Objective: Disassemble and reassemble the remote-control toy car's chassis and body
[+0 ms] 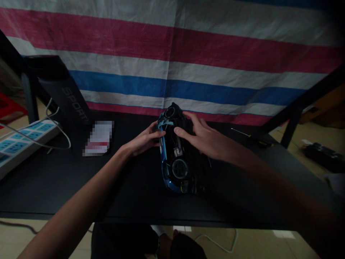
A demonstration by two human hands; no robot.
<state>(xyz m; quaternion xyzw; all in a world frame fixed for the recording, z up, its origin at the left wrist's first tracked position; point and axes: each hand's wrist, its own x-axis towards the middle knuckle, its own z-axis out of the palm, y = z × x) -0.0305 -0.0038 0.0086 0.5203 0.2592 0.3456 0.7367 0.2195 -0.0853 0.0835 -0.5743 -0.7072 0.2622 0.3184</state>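
A toy car (165,158) with a blue body and black wheels lies tipped on its side on the black table. Its dark chassis faces right, and the inside shows along a gap between body and chassis. My left hand (147,138) grips the blue body from the left, thumb on its edge. From the right, my right hand (201,135) holds the chassis side, with thumb and forefinger spread around it. The fingers beneath are partly hidden. To the right lies a thin screwdriver (241,132) with a dark handle.
On the left stand a black bottle marked SPORT (66,91) and a white power strip (29,138) with a cable. A blurred-out phone-like object (99,138) lies nearer. A striped sheet (172,46) hangs behind the black table (129,201). Metal posts flank both sides.
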